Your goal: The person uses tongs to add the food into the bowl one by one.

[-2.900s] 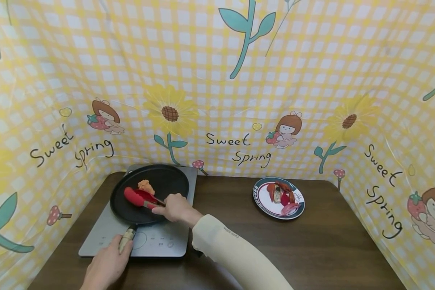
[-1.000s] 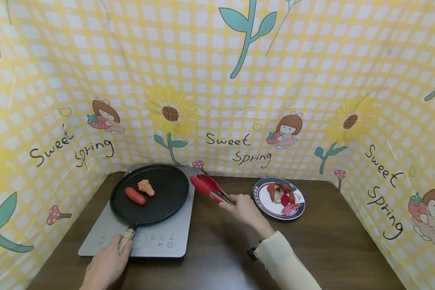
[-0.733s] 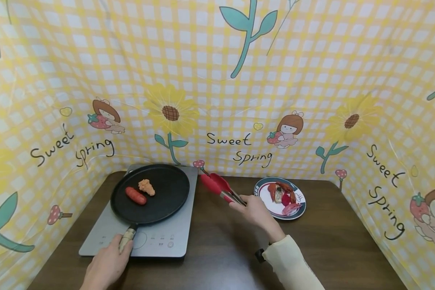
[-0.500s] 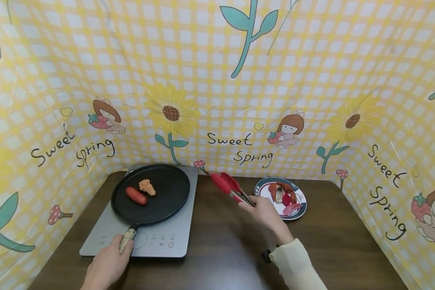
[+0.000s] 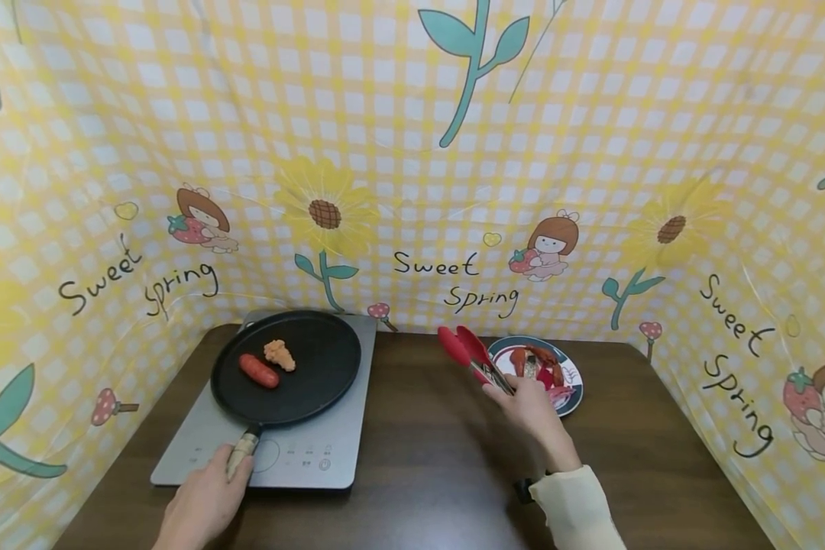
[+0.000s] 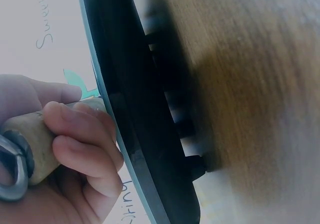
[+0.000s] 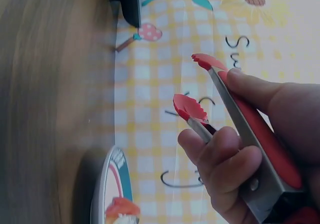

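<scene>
My left hand (image 5: 203,493) grips the light wood-coloured handle (image 6: 37,139) of a round black frying pan (image 5: 316,389); its fingers wrap the handle in the left wrist view. The pan sits on a grey induction cooktop (image 5: 316,466). A red sausage (image 5: 259,370) and a golden piece of fried chicken (image 5: 279,356) lie apart in the pan, left of its middle. My right hand (image 5: 532,412) holds red-tipped metal tongs (image 7: 240,119) above the table, in front of the plate (image 5: 571,401). The tong tips stand apart with nothing between them in the right wrist view.
On the plate at the right, several food pieces (image 5: 550,367) lie together, red and pink, partly behind my hand. The dark wooden table (image 5: 426,443) runs between cooktop and plate. A yellow checked cloth (image 5: 399,153) hangs behind and at both sides.
The tongs have left the pan, where they were over the sausage, and moved right with my right hand to beside the plate. The sausage lies in the pan. My left hand stays put.
</scene>
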{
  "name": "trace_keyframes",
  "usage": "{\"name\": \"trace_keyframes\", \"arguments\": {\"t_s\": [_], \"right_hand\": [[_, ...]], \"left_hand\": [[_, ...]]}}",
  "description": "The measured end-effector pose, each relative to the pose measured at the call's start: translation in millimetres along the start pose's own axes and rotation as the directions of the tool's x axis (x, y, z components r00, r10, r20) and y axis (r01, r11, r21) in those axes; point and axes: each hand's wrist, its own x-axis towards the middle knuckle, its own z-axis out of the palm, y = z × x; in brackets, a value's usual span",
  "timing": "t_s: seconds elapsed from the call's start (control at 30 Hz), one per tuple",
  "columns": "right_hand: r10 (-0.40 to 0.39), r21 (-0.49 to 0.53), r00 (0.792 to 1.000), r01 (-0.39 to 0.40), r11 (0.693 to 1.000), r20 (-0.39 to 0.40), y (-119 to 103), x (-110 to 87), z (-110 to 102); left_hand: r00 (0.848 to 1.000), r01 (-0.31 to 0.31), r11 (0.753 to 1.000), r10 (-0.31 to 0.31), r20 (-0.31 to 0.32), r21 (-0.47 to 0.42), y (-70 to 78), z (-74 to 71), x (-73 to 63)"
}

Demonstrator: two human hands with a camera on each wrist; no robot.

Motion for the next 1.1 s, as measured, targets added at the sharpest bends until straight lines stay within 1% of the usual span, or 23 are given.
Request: {"name": "trace_keyframes", "arguments": {"t_s": [0.13, 0.23, 0.4, 0.53, 0.83, 0.93, 1.1], "right_hand": [[-0.008, -0.076, 0.999, 0.005, 0.997, -0.039, 8, 0.0, -8], [-0.01, -0.107, 0.998, 0.003, 0.994, -0.061, 15, -0.4, -14], [0.001, -0.142, 0.997, -0.012, 0.99, -0.075, 26, -3.3, -21], [0.007, -0.159, 0.995, -0.023, 0.987, -0.099, 33, -6.3, -25], [0.099, -0.144, 0.981, -0.123, 0.982, -0.165, 49, -8.6, -32], [0.104, -0.151, 0.977, -0.133, 0.98, -0.184, 54, -7.4, -34], [0.108, -0.182, 0.978, -0.14, 0.973, -0.179, 57, -6.5, -32]], "left_hand": [[1.0, 0.001, 1.0, -0.001, -0.003, 0.007, 0.1, 0.4, 0.7], [1.0, -0.005, 1.0, 0.005, -0.011, 0.013, 0.0, 0.3, 0.6], [1.0, -0.009, 1.0, 0.009, -0.013, 0.014, 1.0, 0.1, 0.0], [1.0, -0.015, 1.0, 0.015, -0.018, 0.015, 1.7, 0.7, -1.0], [1.0, -0.013, 1.0, 0.014, -0.022, 0.025, 2.2, 0.5, -2.4], [1.0, -0.008, 1.0, 0.009, -0.018, 0.025, 2.1, 0.5, -2.0], [1.0, 0.001, 1.0, -0.001, -0.014, 0.025, 1.6, 1.1, -1.0]]}}
